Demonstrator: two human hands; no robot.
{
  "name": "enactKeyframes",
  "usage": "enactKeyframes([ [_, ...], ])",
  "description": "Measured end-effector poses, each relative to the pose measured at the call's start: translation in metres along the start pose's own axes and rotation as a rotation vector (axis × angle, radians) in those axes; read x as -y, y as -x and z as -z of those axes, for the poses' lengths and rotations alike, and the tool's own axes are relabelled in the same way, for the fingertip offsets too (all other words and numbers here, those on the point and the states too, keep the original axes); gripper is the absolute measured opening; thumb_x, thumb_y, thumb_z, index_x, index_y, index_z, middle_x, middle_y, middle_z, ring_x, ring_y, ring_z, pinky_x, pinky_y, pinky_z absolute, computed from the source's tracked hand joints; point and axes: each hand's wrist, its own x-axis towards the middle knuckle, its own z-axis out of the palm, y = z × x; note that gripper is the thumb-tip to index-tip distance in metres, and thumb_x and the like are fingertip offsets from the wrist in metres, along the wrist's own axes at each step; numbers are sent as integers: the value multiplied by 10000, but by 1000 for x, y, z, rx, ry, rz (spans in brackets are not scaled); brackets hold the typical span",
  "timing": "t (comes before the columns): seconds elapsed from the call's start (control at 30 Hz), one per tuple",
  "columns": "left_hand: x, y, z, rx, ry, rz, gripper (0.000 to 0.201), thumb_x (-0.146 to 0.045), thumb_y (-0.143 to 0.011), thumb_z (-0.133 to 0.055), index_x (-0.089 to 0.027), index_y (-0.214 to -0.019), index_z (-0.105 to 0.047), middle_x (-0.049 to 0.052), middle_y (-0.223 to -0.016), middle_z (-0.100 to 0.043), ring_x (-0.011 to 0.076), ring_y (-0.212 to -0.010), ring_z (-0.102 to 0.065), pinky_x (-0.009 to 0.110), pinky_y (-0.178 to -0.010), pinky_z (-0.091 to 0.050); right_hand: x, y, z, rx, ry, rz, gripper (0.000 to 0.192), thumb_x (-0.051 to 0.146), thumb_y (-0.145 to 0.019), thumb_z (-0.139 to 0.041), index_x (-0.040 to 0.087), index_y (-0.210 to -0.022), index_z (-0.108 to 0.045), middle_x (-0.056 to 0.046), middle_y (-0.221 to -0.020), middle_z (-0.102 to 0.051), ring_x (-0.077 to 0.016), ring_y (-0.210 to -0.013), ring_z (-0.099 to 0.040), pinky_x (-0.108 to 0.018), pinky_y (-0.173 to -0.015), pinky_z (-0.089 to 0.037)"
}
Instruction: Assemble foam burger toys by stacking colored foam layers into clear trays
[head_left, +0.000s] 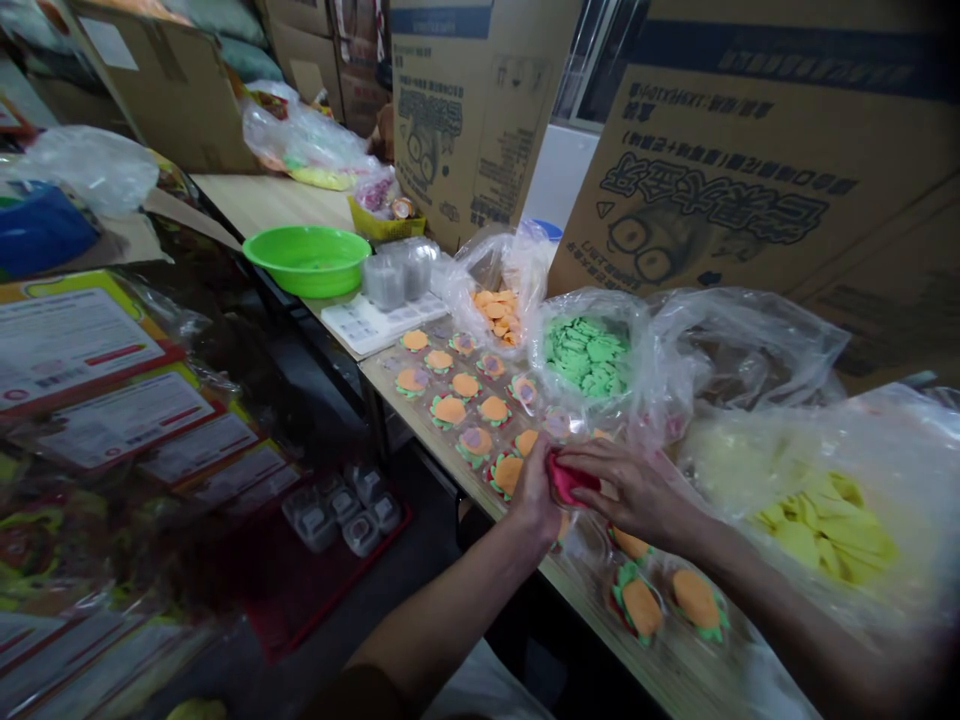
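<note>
Both hands meet over the near middle of the wooden desk (675, 670), and between them sits a small red foam piece (568, 480). The left hand (536, 495) has its grip clamped on the piece's left edge, thumb on top; the right hand (637, 490) pinches it from the right, fingers curled over it. Just under them lie rows of orange-and-green foam flowers (450, 408), running from far left to near right. Behind, an open bag of green foam pieces (589, 355), a bag of orange pieces (499, 312) farther left, and a bag of yellow pieces (825, 520) on the right. A green bowl (307, 258) stands far left.
</note>
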Motion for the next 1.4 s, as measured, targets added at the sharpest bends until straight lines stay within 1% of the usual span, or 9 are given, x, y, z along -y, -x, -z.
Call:
enactKeyframes([
  [0.13, -9, -3, 3, -69, 0, -1, 332, -357, -864, -407, -130, -687, -573, 7, -599, -580, 99, -523, -520, 218, -534, -376, 3, -12, 4, -8, -66, 17, 311, 253, -818, -550, 233, -1128, -569, -80, -1137, -587, -199, -1047, -537, -364, -862, -464],
  [0.47, -33, -16, 6, 6, 12, 135, 292, -365, -831, -463, -120, -756, -603, 46, -660, -632, 134, -553, -584, 233, -523, -429, -14, -42, -8, -29, -92, 122, 218, 259, -832, -522, 193, -1018, -612, -80, -1026, -622, -184, -959, -558, -346, -855, -445],
  [0.57, -43, -23, 6, -108, -27, 37, 251, -366, -793, -524, -127, -747, -586, 30, -640, -624, 128, -542, -581, 235, -539, -441, -59, -61, 0, -203, -212, -140, 195, 295, -813, -529, 189, -945, -626, -62, -973, -635, -164, -907, -581, -289, -791, -471],
  [0.63, -50, -28, 7, -171, -86, -25, 235, -361, -781, -540, -132, -743, -574, 20, -634, -620, 129, -534, -578, 230, -513, -431, -107, -79, 5, -278, -158, -422, 168, 306, -784, -540, 190, -859, -635, -42, -915, -645, -157, -828, -597, -273, -744, -477],
  [0.73, -58, -36, 8, -190, -120, -54, 260, -377, -811, -490, -131, -777, -567, 33, -673, -631, 145, -560, -589, 249, -511, -441, -184, -108, 4, -340, -88, -620, 117, 198, -702, -566, 152, -786, -632, -74, -843, -656, -195, -755, -603, -345, -760, -462],
  [0.87, -64, -45, 7, -223, -102, -87, 255, -357, -845, -439, -133, -809, -555, 46, -704, -639, 152, -591, -604, 265, -559, -464, -255, -135, -10, -401, -92, -726, 158, 106, -609, -594, 144, -758, -629, -86, -875, -659, -242, -898, -579, -397, -869, -393],
  [1.0, -69, -53, 5, -298, -101, -114, 219, -333, -831, -480, -130, -831, -561, 39, -729, -644, 133, -599, -603, 239, -564, -462, -286, -149, -18, -444, -246, -751, 107, 120, -615, -617, 135, -719, -596, -55, -839, -644, -213, -928, -561, -423, -902, -369],
  [1.2, -73, -63, 2, -276, -75, -107, 224, -322, -826, -477, -123, -798, -577, 40, -713, -642, 143, -603, -607, 253, -596, -470, -279, -143, 0, -527, -674, -787, 135, 293, -650, -598, 202, -712, -521, 11, -655, -575, -186, -706, -593, -400, -755, -484],
  [1.4, -68, -69, 6, -239, -29, -134, 193, -323, -756, -564, -131, -744, -580, 15, -667, -624, 124, -565, -583, 235, -576, -446, -197, -119, 16, -363, -1178, -694, 319, 214, -558, -736, 239, -814, -547, 53, -685, -594, -121, -647, -604, -304, -695, -534],
])
